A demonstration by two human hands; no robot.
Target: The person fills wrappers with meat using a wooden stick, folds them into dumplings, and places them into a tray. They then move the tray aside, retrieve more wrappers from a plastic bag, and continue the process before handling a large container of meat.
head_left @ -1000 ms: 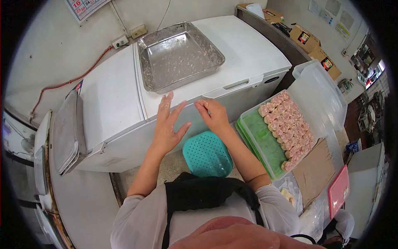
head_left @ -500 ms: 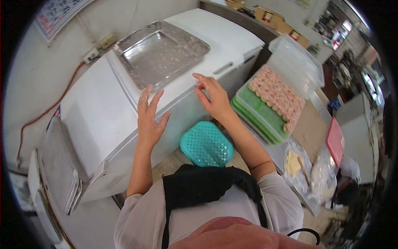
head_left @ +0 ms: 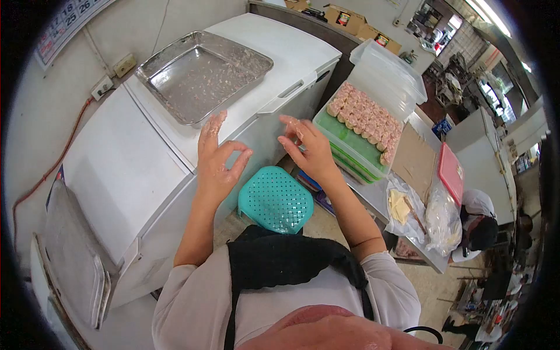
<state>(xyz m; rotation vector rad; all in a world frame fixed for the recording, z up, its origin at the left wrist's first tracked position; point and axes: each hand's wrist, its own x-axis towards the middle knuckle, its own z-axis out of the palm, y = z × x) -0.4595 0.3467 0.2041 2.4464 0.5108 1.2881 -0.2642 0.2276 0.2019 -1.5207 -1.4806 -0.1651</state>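
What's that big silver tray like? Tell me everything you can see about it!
The tray is shiny, silvery-grey and looks like metal. It's a rectangle with rounded corners, raised sides and a rim around the top. Pale, pinkish bits and smears dot its inside, and light glints off the bottom. It sits open side up on top of the white freezer, which holds it up. The left hand is near its closest edge but doesn't seem to be holding it.

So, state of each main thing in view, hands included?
Left hand: empty, smeared, forefinger bent
Right hand: empty, smeared, fingers part-bent
Metal tray: uncovered, coated with scraps
Container: open, partly filled
Dumplings: packed in rows
Freezer: lid shut
Teal stool: unoccupied
Cardboard sheet: lying flat
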